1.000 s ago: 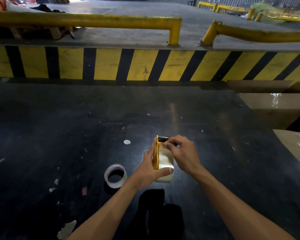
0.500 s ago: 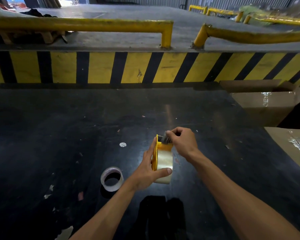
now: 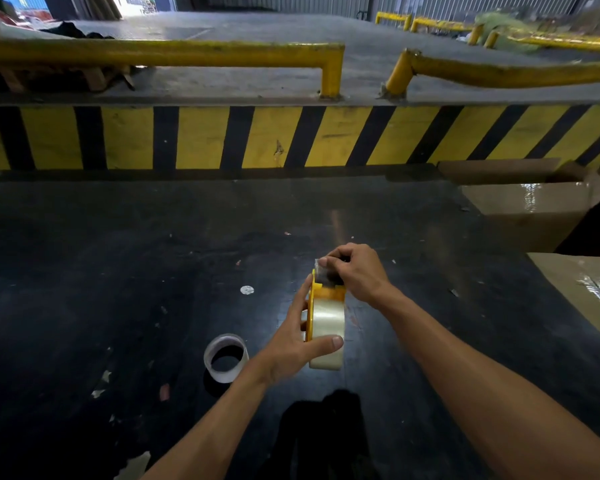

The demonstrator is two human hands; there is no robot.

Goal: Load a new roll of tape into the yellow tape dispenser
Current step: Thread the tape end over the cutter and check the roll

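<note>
The left hand (image 3: 297,344) clamps the yellow tape dispenser (image 3: 321,296) just below the centre of the frame: fingers lie flat along its yellow side plate and the thumb presses over the clear new roll of tape (image 3: 326,327) seated in it, likely to keep the roll from turning while the end is drawn out. The dispenser stands on edge on the black table (image 3: 118,254), so the tape path faces up toward the camera.

Just above it, the right hand (image 3: 357,271) has thumb and forefinger pressed together on the free end of the tape (image 3: 324,275), pulling it up and over the front end of the dispenser, where the cutter should be; the blade itself is hidden behind the fingers. The roll looks mounted, and threading appears to be the step in hand.

Left of the left wrist, an almost bare tape core (image 3: 226,356) lies on the table, apart from the work. Further up and at the right edge sit cardboard boxes (image 3: 534,209). Across the upper frame run a yellow-and-black striped edge (image 3: 205,138) and yellow rails (image 3: 160,53).
</note>
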